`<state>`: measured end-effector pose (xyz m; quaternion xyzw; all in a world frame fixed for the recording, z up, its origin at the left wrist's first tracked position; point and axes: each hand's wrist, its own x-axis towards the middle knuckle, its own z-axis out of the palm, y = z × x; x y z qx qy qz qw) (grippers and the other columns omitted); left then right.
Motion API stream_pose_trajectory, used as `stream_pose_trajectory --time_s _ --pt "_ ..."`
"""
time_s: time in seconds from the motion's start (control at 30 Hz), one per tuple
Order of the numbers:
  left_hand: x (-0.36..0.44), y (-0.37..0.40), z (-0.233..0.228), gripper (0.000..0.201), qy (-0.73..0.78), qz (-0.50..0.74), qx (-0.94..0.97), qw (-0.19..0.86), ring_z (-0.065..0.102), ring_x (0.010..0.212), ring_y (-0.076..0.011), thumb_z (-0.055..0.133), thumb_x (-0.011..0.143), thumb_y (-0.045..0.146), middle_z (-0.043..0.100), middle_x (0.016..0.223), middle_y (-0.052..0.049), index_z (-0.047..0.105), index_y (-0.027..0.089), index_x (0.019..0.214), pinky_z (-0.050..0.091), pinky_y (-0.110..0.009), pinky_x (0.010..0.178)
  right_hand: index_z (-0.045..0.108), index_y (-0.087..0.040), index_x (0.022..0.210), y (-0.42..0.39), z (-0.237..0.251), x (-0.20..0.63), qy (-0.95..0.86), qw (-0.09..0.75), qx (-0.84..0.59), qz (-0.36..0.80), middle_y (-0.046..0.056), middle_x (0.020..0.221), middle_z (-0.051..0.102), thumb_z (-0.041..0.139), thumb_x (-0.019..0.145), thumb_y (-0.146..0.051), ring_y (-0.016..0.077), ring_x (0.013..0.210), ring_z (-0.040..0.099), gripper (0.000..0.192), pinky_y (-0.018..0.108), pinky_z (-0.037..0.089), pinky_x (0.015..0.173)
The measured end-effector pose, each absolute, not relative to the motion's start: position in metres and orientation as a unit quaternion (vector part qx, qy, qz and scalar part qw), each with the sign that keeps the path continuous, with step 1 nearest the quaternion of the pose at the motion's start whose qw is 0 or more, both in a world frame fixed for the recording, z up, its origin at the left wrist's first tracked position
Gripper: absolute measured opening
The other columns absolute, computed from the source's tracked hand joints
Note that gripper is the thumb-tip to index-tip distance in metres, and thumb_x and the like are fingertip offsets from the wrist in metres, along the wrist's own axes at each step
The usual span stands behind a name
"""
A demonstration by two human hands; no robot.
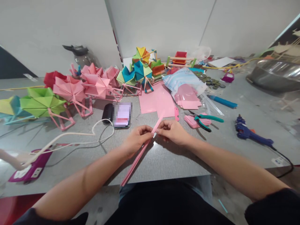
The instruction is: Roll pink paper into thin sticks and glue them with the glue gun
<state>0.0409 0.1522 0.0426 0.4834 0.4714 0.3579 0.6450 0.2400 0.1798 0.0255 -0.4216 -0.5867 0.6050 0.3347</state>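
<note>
A long, narrow pink paper strip (137, 159), seemingly several layers folded or stacked, runs slantwise over the table's front edge. My left hand (140, 137) pinches it near its upper part between thumb and fingers. Close against the other side, my right hand (172, 132) is closed, thumb and fingertips touching the strip. A small whitish bit (154, 135) shows between the two hands; what it is I cannot make out. Just beyond lie pink paper sheets (150, 101) and a pink box cutter-like piece (176, 114). To the right, teal-handled pliers (202, 120) rest on a stack of pink paper pieces (193, 122).
Folded-paper models (70, 89) in several colours line the back left. A phone (122, 115), a white cable (70, 133) and a purple power strip (35, 167) are left. A blue glue gun (253, 132), a blue cutter (223, 102) and a metal bowl (274, 76) stand right.
</note>
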Motion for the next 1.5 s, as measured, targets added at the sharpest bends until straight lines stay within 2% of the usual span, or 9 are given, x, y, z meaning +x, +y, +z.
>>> stream_pose_trajectory --time_s 0.2,0.4,0.5,0.6,0.7,0.83,1.0,1.33,1.5 --pt "0.040 0.153 0.041 0.018 0.454 0.335 0.511 0.649 0.042 0.057 -0.0103 0.075 0.073 0.032 0.057 0.066 0.002 0.071 0.017 0.082 0.029 -0.027 0.057 0.068 -0.018 0.077 0.180 0.027 0.239 -0.581 0.340 -0.435 0.598 0.000 0.065 0.066 0.079 0.080 -0.045 0.0076 0.045 0.050 0.029 0.023 0.036 0.043" --pt "0.039 0.153 0.037 0.017 0.446 0.332 0.490 0.671 0.039 0.055 -0.0105 0.073 0.069 0.031 0.054 0.062 0.002 0.069 0.018 0.080 0.026 -0.027 0.055 0.063 -0.019 0.076 0.177 0.028 0.237 -0.583 0.352 -0.427 0.595 -0.002 0.063 0.063 0.074 0.087 -0.053 0.0077 0.045 0.048 0.037 0.023 0.037 0.045" --pt "0.040 0.151 0.039 0.021 0.452 0.327 0.489 0.671 0.039 0.054 -0.0117 0.070 0.074 0.039 0.051 0.060 0.003 0.067 0.019 0.078 0.027 -0.027 0.054 0.063 -0.019 0.079 0.175 0.026 0.236 -0.593 0.337 -0.418 0.601 -0.001 0.064 0.063 0.075 0.087 -0.057 0.0090 0.048 0.051 0.040 0.024 0.039 0.046" --pt "0.040 0.150 0.041 0.028 0.466 0.315 0.533 0.631 0.040 0.057 -0.0127 0.065 0.082 0.045 0.048 0.060 0.003 0.060 0.020 0.069 0.029 -0.027 0.055 0.066 -0.018 0.084 0.171 0.025 0.233 -0.603 0.320 -0.413 0.603 0.000 0.068 0.065 0.084 0.079 -0.055 0.0103 0.051 0.054 0.042 0.025 0.041 0.048" --pt "0.040 0.149 0.041 0.032 0.472 0.303 0.573 0.597 0.038 0.057 -0.0134 0.059 0.086 0.044 0.046 0.059 0.003 0.053 0.021 0.064 0.029 -0.027 0.055 0.067 -0.018 0.084 0.169 0.025 0.232 -0.605 0.325 -0.419 0.594 0.001 0.069 0.065 0.086 0.077 -0.056 0.0112 0.052 0.055 0.043 0.027 0.041 0.049" --pt "0.041 0.149 0.038 0.029 0.475 0.309 0.597 0.568 0.034 0.055 -0.0137 0.053 0.089 0.037 0.040 0.057 0.004 0.050 0.023 0.065 0.027 -0.028 0.055 0.064 -0.019 0.075 0.172 0.026 0.233 -0.607 0.338 -0.440 0.569 -0.002 0.058 0.059 0.080 0.082 -0.058 0.0106 0.047 0.051 0.042 0.027 0.039 0.047" --pt "0.040 0.147 0.041 0.029 0.476 0.303 0.646 0.515 0.039 0.060 -0.0157 0.048 0.092 0.033 0.045 0.060 0.002 0.052 0.023 0.066 0.031 -0.030 0.060 0.058 -0.021 0.069 0.176 0.026 0.235 -0.598 0.367 -0.442 0.559 -0.003 0.056 0.058 0.077 0.083 -0.061 0.0090 0.045 0.047 0.046 0.026 0.038 0.046" --pt "0.040 0.146 0.044 0.031 0.453 0.279 0.677 0.509 0.041 0.065 -0.0162 0.044 0.093 0.035 0.044 0.064 0.003 0.047 0.023 0.065 0.034 -0.031 0.064 0.070 -0.016 0.084 0.168 0.025 0.231 -0.595 0.309 -0.410 0.619 0.001 0.068 0.064 0.091 0.069 -0.058 0.0102 0.052 0.052 0.049 0.026 0.039 0.047" --pt "0.039 0.147 0.044 0.031 0.457 0.274 0.677 0.508 0.041 0.064 -0.0160 0.042 0.094 0.034 0.045 0.063 0.003 0.047 0.022 0.066 0.035 -0.031 0.064 0.064 -0.019 0.074 0.175 0.027 0.237 -0.610 0.344 -0.423 0.575 -0.001 0.060 0.059 0.082 0.079 -0.057 0.0102 0.050 0.050 0.043 0.027 0.040 0.048"
